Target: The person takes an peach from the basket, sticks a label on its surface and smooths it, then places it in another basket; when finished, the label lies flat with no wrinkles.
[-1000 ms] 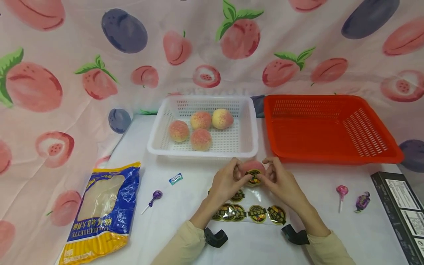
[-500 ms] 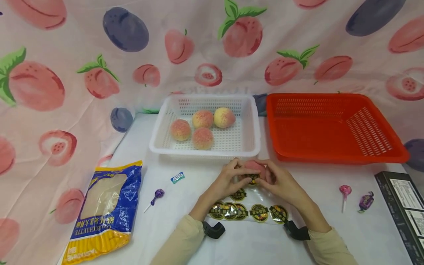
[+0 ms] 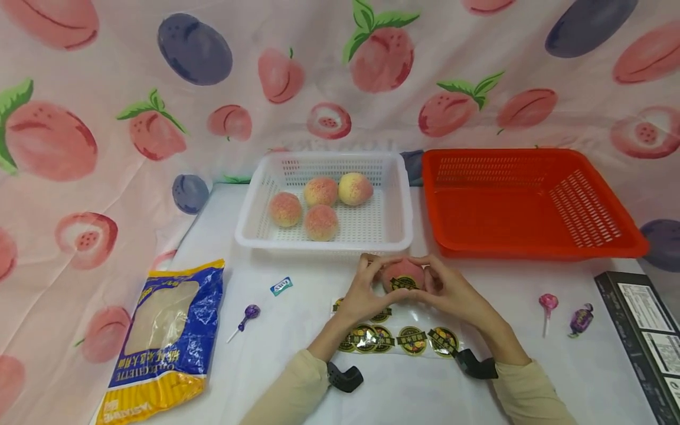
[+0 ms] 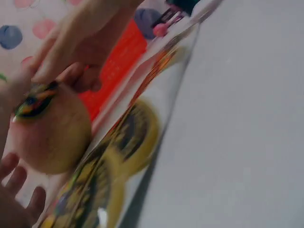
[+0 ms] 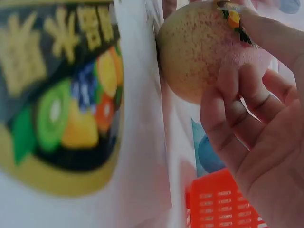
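A pink-and-yellow peach (image 3: 399,270) sits between both hands, over the far edge of a clear sheet of round black-and-gold stickers (image 3: 411,340). One such sticker (image 3: 404,284) lies on the peach's near side. The left hand (image 3: 363,298) holds the peach from the left, index finger at its top and thumb low by the sticker. From the other side the right hand (image 3: 457,295) holds it with thumb and curled fingers. Close up in the right wrist view, fingertips press the peach (image 5: 190,52). The left wrist view shows the sticker (image 4: 35,102) wrapped over the peach's curve.
Behind stand a white basket (image 3: 324,245) holding several peaches and a red basket (image 3: 531,251). A pasta bag (image 3: 159,342), purple lollipop (image 3: 252,311) and small wrapped sweet (image 3: 281,286) lie left. A pink lollipop (image 3: 548,302), purple candy (image 3: 581,320) and black box (image 3: 637,330) lie right.
The left fingers have shifted from across the sticker to the peach's top and side, so the sticker now shows. Both thumbs have moved down to its lower edge.
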Demonstrator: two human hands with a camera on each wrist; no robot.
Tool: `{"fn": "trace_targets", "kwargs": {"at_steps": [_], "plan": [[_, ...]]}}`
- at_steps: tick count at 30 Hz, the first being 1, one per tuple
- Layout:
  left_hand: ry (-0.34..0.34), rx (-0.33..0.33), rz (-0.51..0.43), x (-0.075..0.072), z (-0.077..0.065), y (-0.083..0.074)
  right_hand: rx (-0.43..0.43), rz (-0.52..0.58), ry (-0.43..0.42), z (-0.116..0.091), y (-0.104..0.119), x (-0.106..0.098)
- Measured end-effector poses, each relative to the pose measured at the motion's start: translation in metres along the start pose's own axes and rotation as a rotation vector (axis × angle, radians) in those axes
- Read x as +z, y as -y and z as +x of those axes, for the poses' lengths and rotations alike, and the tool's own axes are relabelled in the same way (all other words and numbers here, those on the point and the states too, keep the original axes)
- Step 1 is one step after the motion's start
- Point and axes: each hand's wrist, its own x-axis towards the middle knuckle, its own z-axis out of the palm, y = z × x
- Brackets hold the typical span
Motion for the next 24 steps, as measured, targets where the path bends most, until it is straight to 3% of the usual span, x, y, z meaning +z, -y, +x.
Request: {"fn": "trace_targets", "kwargs": {"at_steps": [4,8,13,18,24], "plan": [[-0.04,-0.078,-0.137,0.003,0.003,-0.003,-0.002,-0.004,-0.021,0.002,-0.002,0.001],[0.004,-0.154,-0.299,0.003,0.005,-0.004,-0.068,0.03,-0.023,0.003,-0.013,0.001],[0.036,-0.184,-0.385,0.003,0.004,-0.005,-0.066,0.088,0.06,-0.001,-0.032,0.001],[0.019,-0.134,-0.394,-0.002,0.003,-0.018,-0.075,0.085,0.112,-0.001,-0.045,0.001],[-0.023,-0.12,-0.271,-0.003,0.001,-0.039,-0.079,0.036,0.076,-0.002,-0.046,0.004]]}}
